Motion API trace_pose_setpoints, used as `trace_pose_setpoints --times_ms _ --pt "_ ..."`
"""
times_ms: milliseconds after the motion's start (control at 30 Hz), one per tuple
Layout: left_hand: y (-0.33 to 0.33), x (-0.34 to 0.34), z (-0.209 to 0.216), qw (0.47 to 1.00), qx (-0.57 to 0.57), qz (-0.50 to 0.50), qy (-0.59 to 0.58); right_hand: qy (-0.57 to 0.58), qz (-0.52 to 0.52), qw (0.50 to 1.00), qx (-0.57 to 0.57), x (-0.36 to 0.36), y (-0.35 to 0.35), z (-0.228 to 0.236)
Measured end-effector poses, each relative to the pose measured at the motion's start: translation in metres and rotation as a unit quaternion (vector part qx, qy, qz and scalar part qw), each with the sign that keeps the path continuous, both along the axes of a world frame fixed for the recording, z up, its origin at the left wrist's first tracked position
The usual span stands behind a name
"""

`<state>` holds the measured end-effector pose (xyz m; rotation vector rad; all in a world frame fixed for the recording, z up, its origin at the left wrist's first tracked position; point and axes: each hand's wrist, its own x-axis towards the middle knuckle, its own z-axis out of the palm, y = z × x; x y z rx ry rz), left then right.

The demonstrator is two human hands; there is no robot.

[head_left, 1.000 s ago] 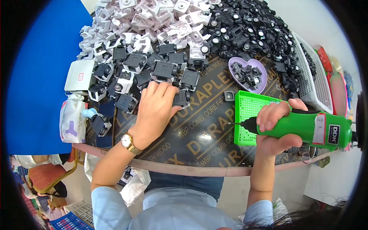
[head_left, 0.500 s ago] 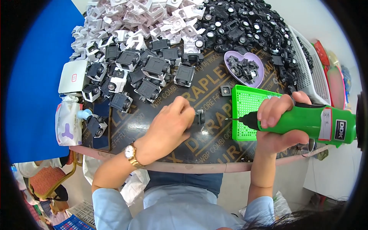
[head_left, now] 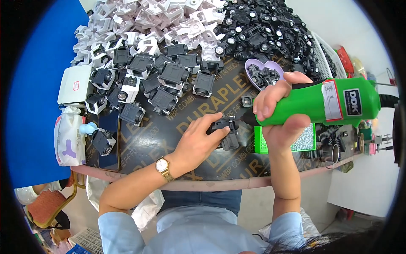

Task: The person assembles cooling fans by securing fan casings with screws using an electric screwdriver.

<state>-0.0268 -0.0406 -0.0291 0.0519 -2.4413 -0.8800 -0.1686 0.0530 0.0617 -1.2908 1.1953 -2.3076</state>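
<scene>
My left hand (head_left: 193, 146), with a gold watch (head_left: 162, 166) on its wrist, grips a small black plastic housing (head_left: 230, 140) against the dark tabletop between thumb and fingers. Wrapped in my right hand (head_left: 279, 112) is a green electric screwdriver (head_left: 317, 101), held level, its black nose pointing left at the housing. The bit's tip is too small to make out, so I cannot tell whether it touches. Just beyond the nose lies a small square black part (head_left: 246, 101). Below the screwdriver sits a green tray (head_left: 259, 142) of tiny screws, partly hidden by my right wrist.
A lilac heart-shaped bowl (head_left: 277, 67) holds small black parts. Behind are heaps of white plastic parts (head_left: 139, 21) and black parts (head_left: 258, 34). Several black-and-white units (head_left: 173, 74) lie at the left, near a white box (head_left: 75, 89) and a phone (head_left: 109, 146). A white basket (head_left: 323, 55) stands at the right.
My right hand has brought the screwdriver left and slightly up, toward my left hand. My left hand has shifted slightly right and turned, so more of the black housing shows.
</scene>
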Motion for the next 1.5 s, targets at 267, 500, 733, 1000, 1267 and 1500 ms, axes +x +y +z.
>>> trace_pose_setpoints --times_ms 267,500,733,1000,1267,1500 --pt "-0.004 0.0 0.003 0.997 -0.075 -0.002 0.016 0.04 0.013 0.999 0.026 -0.003 -0.009 -0.012" --pt "-0.007 0.0 0.0 0.997 -0.075 -0.01 0.004 0.04 0.029 0.998 0.048 0.003 -0.016 -0.007" --pt "-0.008 0.0 0.001 0.998 -0.061 -0.022 0.007 0.041 0.038 0.996 0.07 0.01 -0.012 -0.01" --pt "-0.007 0.002 0.002 0.997 -0.071 -0.017 -0.015 0.06 0.027 0.996 0.052 0.005 -0.005 -0.004" --pt "-0.006 0.001 -0.001 0.997 -0.08 -0.005 -0.007 0.1 -0.063 0.989 0.089 0.008 -0.013 -0.005" --pt "-0.006 0.001 0.001 0.997 -0.081 -0.008 -0.006 0.115 -0.03 0.991 0.064 -0.001 -0.009 -0.01"
